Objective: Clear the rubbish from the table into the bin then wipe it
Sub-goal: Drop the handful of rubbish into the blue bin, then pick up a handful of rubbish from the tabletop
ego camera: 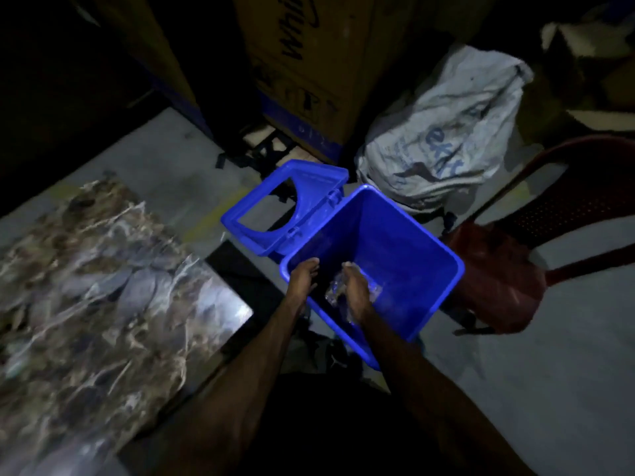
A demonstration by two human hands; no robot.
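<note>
Over the open blue bin (405, 242), the right hand (357, 293) curls its fingers round a crumpled clear plastic wrapper (338, 290), held inside the bin's mouth. Beside it, the left hand (302, 278) rests on the near rim, fingers loosely bent. Left lies the marbled tabletop (103, 269). Beyond, the bin's lid (285, 204) hangs flipped back, near a white sack (453, 132), a red chair (549, 214) and cardboard boxes (309, 63) on grey floor (515, 372).
</note>
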